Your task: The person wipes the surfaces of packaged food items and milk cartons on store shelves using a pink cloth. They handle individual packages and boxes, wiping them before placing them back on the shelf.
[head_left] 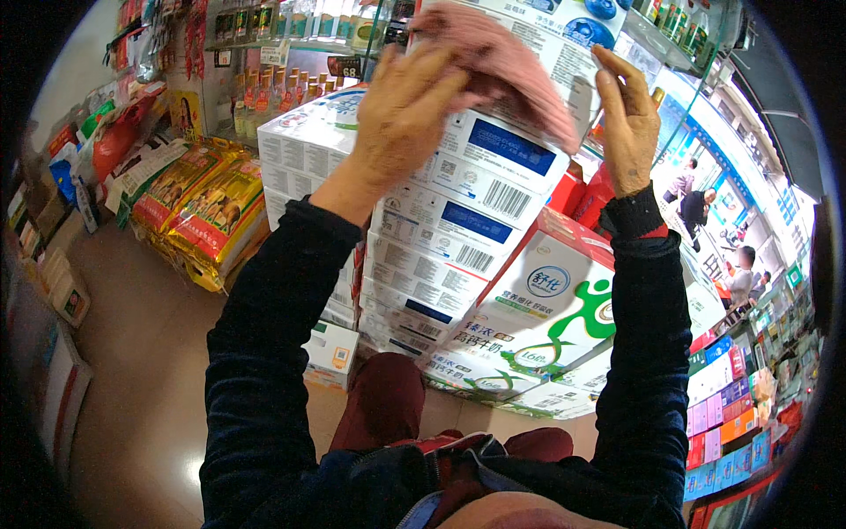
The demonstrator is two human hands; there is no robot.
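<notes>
My left hand [413, 116] holds a pink ribbed cloth [522, 73], blurred by movement, against a white carton [568, 56] with blueberry pictures. Part of the carton lies hidden behind cloth and fingers. At its right edge, the thumb and fingertips of my right hand [628, 129] grip the carton. Directly below stands a stack of white cartons [456, 178] with blue panels and barcodes. White-and-green milk cartons [529, 291] are piled to the right of that stack, under my right forearm.
Yellow-and-red plastic packs [201, 198] lie left of the stack. Bottles [277, 92] line glass shelves behind. A white box [330, 354] sits on the floor [139, 370] near my knee. Small coloured boxes [727, 410] fill the right side. Several people [697, 211] are outside.
</notes>
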